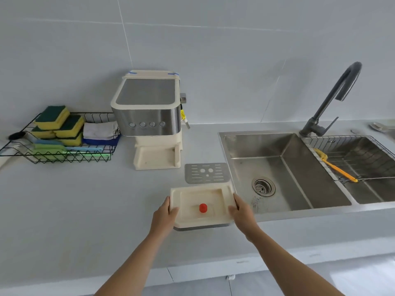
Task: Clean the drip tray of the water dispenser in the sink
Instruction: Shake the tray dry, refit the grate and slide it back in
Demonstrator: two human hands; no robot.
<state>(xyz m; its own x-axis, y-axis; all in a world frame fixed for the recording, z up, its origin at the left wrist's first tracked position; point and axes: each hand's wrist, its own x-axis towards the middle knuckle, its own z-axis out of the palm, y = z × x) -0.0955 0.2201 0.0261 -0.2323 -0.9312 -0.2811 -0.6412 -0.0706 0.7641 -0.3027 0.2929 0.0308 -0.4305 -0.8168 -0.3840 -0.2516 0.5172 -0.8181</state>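
Observation:
I hold the cream drip tray [190,197] with both hands just above the grey counter, left of the sink [267,165]. My left hand [165,213] grips its left edge and my right hand [240,210] grips its right edge. A small red float [203,207] stands upright in the tray's middle. The tray's metal grate [205,173] lies flat on the counter behind the tray. The water dispenser [149,118] stands at the back, and its base slot is empty.
A dark faucet [333,97] rises behind the sink. A wire rack [350,159] over the right basin holds a yellow brush [333,166]. At the left, a black wire basket [64,154] carries sponges [57,122] and cloths.

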